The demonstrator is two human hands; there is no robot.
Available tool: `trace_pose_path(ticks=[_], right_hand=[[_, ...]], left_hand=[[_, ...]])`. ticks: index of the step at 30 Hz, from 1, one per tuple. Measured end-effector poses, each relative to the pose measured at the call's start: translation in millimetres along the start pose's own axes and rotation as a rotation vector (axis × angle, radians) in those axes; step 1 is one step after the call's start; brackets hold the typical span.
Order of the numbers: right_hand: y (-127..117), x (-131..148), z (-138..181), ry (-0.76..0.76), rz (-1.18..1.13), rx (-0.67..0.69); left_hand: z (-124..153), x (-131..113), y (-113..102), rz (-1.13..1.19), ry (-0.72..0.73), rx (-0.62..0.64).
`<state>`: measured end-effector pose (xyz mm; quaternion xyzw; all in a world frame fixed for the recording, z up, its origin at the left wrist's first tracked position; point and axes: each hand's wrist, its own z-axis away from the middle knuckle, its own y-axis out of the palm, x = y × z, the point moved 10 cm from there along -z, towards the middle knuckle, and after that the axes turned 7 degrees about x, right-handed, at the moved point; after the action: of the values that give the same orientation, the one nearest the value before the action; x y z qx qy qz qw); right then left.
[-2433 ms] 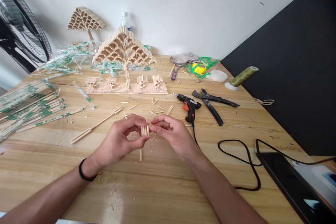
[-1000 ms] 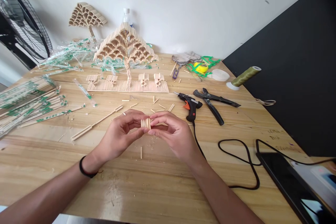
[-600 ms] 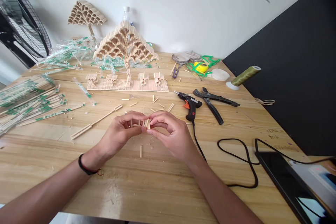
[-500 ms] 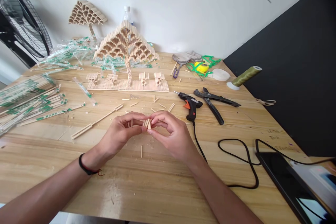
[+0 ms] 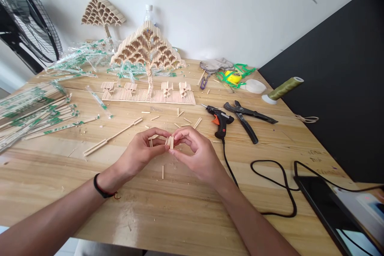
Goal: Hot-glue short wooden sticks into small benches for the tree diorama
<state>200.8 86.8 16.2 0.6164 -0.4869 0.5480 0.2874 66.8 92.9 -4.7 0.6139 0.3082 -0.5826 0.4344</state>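
Several short wooden stick pieces (image 5: 169, 142) stand side by side, pinched between my two hands above the table. My left hand (image 5: 146, 146) closes thumb and fingertips on their left side. From the right, my right hand (image 5: 195, 150) grips them between thumb and fingers. One loose stick piece (image 5: 163, 172) lies on the wood just below my hands. Beyond them, more cut pieces (image 5: 187, 120) are scattered about. Behind stands a tree-shaped stick model (image 5: 149, 72) on a flat stick base (image 5: 126, 95) with small stick furniture on it.
A black glue gun (image 5: 220, 120) and cutting pliers (image 5: 249, 118) lie to the right, with a cable (image 5: 283, 180) curling forward. Wrapped sticks (image 5: 33, 108) pile up at left. A thread spool (image 5: 285, 89), yellow tape measure (image 5: 233, 76), fan (image 5: 33, 16) and second stick tree (image 5: 103, 12) stand farther back.
The stick pieces between my fingers, slanted and fanned before, now stand straighter and closer together. My hands stay in nearly the same place; the view has shifted slightly.
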Motion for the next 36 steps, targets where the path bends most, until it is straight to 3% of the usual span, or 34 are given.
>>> trace_pose_path(ticks=[8, 16, 22, 31, 36], right_hand=[[-1, 2, 0, -0.049, 0.121, -0.008], [1, 21, 3, -0.149, 0.303, -0.034], [3, 34, 5, -0.255, 0.357, -0.063], [5, 30, 3, -0.210, 0.347, -0.008], [3, 26, 3, -0.181, 0.329, -0.022]], left_hand=[[2, -3, -5, -0.096, -0.015, -0.047], [4, 16, -11, 0.113, -0.077, -0.096], [3, 12, -10, 0.168, -0.066, -0.123], [3, 13, -13, 0.066, -0.085, -0.122], [3, 17, -12, 0.140, -0.097, -0.103]])
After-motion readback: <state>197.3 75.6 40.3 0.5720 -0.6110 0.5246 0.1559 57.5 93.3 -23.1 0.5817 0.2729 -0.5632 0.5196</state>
